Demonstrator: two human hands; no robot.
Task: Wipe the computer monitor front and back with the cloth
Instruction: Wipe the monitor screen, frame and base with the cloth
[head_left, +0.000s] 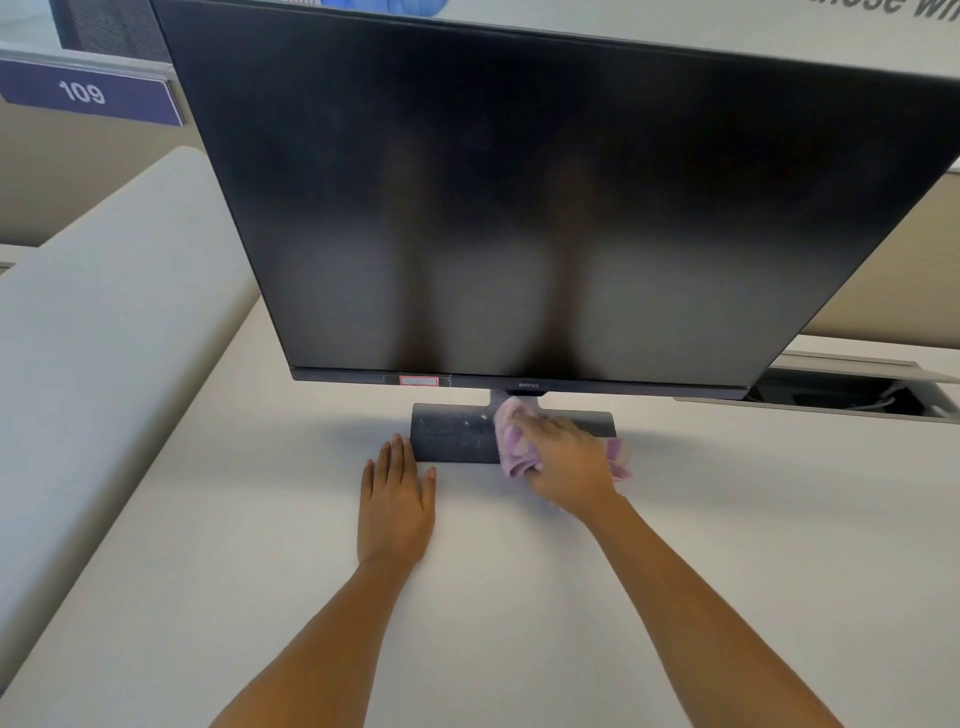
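Note:
A large black monitor (545, 208) stands on the white desk (260, 519), its dark screen facing me. Its flat dark base (452, 434) looks dusty on the left part. My right hand (566, 462) presses a bunched pink-and-purple cloth (511, 441) onto the right half of the base, beside the stand's neck, with the fingers curled over the cloth. My left hand (397, 501) lies flat on the desk with straight fingers, its fingertips at the base's front left corner. The back of the monitor is hidden.
A padded off-white partition (104, 312) runs along the desk's left side. An open cable hatch (852, 395) sits in the desk at the right behind the monitor. A purple sign reading 109 (83, 93) hangs at the far left.

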